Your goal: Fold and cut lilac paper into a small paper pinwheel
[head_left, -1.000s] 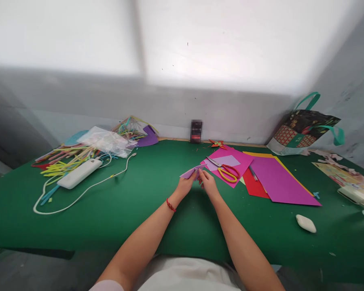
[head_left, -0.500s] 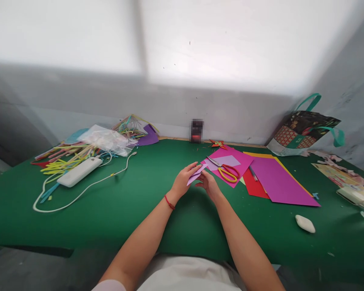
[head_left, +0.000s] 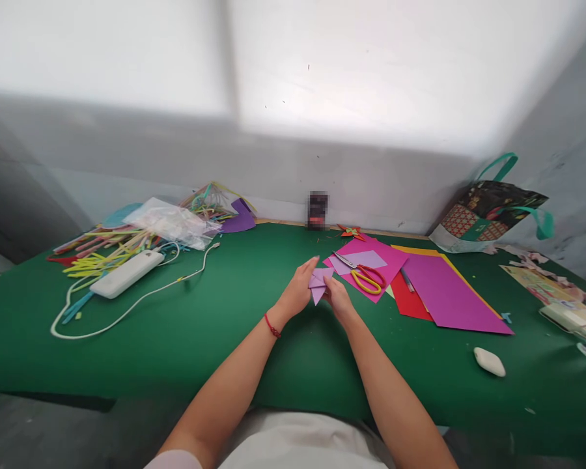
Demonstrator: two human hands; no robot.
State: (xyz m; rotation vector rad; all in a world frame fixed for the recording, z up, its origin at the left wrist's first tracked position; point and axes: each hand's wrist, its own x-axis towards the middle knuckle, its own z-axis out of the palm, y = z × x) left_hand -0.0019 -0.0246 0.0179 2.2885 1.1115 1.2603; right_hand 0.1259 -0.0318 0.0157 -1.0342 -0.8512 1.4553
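Observation:
A small folded piece of lilac paper (head_left: 318,284) is held between both hands above the green table (head_left: 200,326). My left hand (head_left: 297,290), with a red cord on its wrist, pinches the paper's left side. My right hand (head_left: 338,299) pinches its right side from below. Just beyond the hands lie yellow-handled scissors (head_left: 364,277) on a pink sheet (head_left: 390,257) with a lilac square on it.
Magenta (head_left: 449,293), red and yellow sheets lie to the right, with a white oval lump (head_left: 489,361) nearer me. A patterned bag (head_left: 488,212) stands at the back right. A white power bank (head_left: 127,273) with its cable, coloured strips and a plastic bag lie at the left.
The lilac paper has been turned and folded between my hands, from a flat strip pointing left to a compact pointed shape held upright. Both hands stayed in about the same place.

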